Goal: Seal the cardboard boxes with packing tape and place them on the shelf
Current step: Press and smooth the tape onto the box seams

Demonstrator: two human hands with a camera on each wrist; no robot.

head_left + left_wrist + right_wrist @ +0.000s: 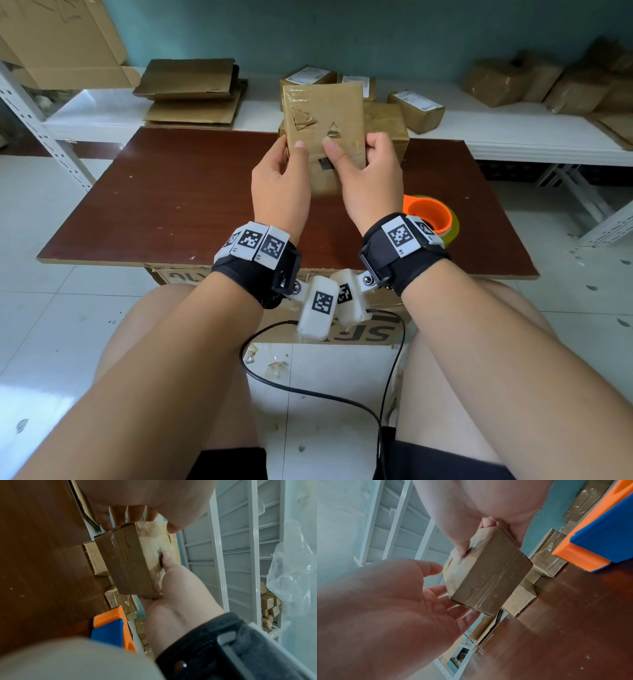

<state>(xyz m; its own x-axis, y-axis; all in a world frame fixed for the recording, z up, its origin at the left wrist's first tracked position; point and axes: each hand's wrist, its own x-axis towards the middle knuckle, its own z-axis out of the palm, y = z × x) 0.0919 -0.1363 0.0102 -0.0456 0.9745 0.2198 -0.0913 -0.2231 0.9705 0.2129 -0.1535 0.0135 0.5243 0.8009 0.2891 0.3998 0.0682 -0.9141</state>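
Observation:
I hold a small brown cardboard box (325, 109) upright above the dark wooden table (171, 192). Glossy tape covers its faces, and two triangular tears mark the front. My left hand (291, 150) grips its left edge, thumb in front and fingers behind. My right hand (359, 154) grips the right edge, with its thumb pressed on the front face. In the left wrist view the box (133, 561) shows a taped seam along its side. The right wrist view shows the box (488, 574) from below. An orange and blue tape dispenser (430, 216) stands on the table by my right wrist.
A second taped box (387, 126) sits on the table's far edge behind the held one. The white shelf (513, 137) beyond carries several labelled boxes (416, 109), flattened cardboard (195, 92) and wrapped parcels (513, 78). A black cable (308, 390) runs between my knees.

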